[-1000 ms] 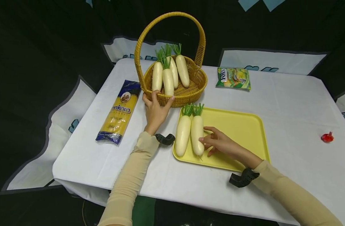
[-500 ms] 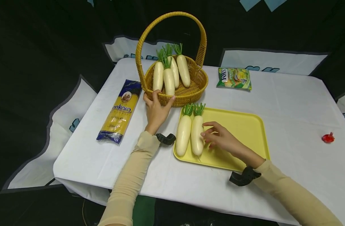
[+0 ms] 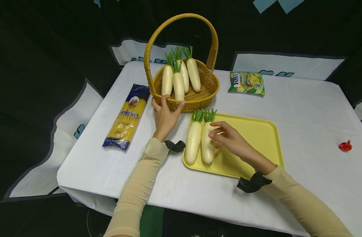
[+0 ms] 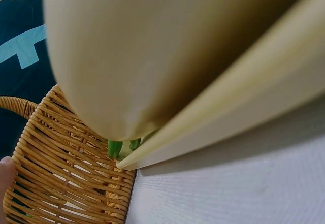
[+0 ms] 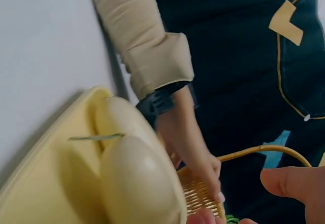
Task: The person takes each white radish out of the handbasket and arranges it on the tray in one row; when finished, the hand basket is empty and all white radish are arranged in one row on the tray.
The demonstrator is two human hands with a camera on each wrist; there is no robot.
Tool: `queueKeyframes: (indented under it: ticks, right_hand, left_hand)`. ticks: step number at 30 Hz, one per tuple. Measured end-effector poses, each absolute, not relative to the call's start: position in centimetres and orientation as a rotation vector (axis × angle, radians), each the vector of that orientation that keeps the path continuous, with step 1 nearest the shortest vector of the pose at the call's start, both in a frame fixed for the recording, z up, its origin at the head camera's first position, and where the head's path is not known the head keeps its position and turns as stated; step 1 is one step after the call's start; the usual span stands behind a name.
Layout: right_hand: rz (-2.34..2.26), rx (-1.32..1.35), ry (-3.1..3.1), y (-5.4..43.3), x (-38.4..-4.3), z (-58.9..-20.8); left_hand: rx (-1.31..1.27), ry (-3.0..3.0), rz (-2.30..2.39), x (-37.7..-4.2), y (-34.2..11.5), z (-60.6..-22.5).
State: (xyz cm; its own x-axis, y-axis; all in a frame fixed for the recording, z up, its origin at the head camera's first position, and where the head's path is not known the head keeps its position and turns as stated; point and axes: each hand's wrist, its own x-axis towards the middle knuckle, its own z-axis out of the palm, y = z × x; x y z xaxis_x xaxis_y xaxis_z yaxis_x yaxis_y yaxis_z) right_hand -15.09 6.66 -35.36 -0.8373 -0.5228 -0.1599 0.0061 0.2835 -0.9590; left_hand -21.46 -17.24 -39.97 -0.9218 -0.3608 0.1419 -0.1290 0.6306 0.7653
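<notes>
A wicker basket with a tall hoop handle stands at the back of the table, several white radishes with green tops lying in it. My left hand holds its front rim, fingers over the edge. Two more white radishes lie side by side on the left of a yellow tray: a left radish and a right radish. Over the right radish's upper half is my right hand, fingers bent loosely; whether they touch it I cannot tell. In the right wrist view thumb and fingers are apart.
A yellow and blue pasta packet lies left of the basket. Behind the tray is a green candy bag. A small red object sits far right on the white tablecloth.
My right hand has lifted from beside the lower part of the right radish and shifted up along it toward its top. The left hand stays on the basket rim.
</notes>
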Motion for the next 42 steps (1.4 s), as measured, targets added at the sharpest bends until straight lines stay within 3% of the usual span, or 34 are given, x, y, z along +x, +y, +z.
queueKeyframes:
  ticks: [17, 26, 42]
  right_hand:
    - [-1.892, -0.564, 2.362, 0.1, -19.3, -32.9]
    - [-2.012, -0.334, 2.221, -3.4, -24.5, -31.3]
    - [-1.574, -0.034, 2.423, -6.8, -30.3, -32.6]
  left_hand:
    - [0.374, -2.558, -1.168, -21.5, -17.5, -40.1]
    - [0.367, -2.555, -1.139, -21.4, -17.3, -40.2]
    - [0.400, -2.566, -1.130, -21.3, -17.3, -40.0]
